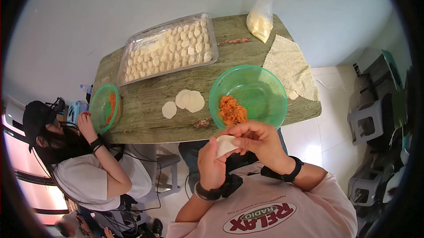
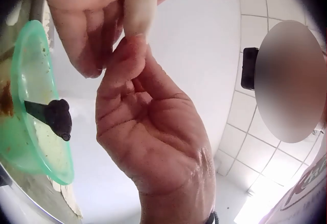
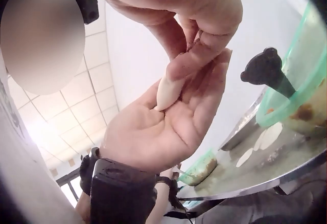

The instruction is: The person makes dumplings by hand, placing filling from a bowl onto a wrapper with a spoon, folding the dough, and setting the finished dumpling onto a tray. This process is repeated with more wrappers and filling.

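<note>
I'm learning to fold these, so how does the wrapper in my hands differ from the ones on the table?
The held wrapper is folded; the table wrappers lie flat and round. The left hand and right hand hold the held wrapper; the table wrappers rest untouched. Both are pale.

A plain, pale wall [image 1: 318, 13] rose behind the wood-patterned bench [image 1: 143, 119]. Glossy light tiles covered the floor [image 1: 338, 134], where a grey stool [image 1: 376, 111] stood at right. Overhead, bright light [image 3: 43, 131] washed the gridded white ceiling [image 3: 79, 93].
</note>
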### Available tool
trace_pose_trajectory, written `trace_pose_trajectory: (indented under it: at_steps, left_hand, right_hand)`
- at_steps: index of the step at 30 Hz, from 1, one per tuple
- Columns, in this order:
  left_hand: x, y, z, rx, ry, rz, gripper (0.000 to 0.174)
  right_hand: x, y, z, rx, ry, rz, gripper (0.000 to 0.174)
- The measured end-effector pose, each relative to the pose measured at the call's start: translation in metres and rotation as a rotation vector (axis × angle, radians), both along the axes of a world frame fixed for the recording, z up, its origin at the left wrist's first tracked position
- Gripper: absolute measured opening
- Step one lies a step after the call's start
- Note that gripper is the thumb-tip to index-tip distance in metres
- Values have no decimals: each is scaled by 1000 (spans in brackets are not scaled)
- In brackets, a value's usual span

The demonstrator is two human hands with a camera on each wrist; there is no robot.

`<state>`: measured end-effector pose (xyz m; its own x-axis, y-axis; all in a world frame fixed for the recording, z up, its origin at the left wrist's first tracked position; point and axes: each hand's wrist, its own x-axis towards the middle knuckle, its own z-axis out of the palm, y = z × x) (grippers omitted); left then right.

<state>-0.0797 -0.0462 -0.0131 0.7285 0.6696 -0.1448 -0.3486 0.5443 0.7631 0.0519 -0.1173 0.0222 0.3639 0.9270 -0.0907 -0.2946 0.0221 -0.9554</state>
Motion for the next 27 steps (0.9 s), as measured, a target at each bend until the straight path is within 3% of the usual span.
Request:
trace_pose_trajectory:
  at_steps: [3,5,6,8,12,18,22,27]
  left_hand:
    - [-2,3,-2,-56,80,67,54]
    - [-2,10,4,-290,-35,99,51]
    - [-2,12,8,-290,-35,100,51]
    - [0,13,16,-553,-339,50,54]
    - [10,1,13,-508,-382,-112,50]
    - [22,-12,21,-351,-153,-84,51]
    - [24,-14,20,-322,-171,-63,49]
    - [29,-17,22,-309,-183,-57,47]
  right_hand:
    - [3,-1,-1,35,87,-19,23]
    - [2,0,-2,73,83,-62,27]
    - [0,1,-3,114,78,-109,32]
    - [-4,4,0,154,144,-92,35]
    - [-14,8,9,171,388,24,53]
    - [-11,5,8,24,463,22,45]
    - [-11,7,4,54,590,-49,33]
    - [-5,5,-8,8,519,-32,34]
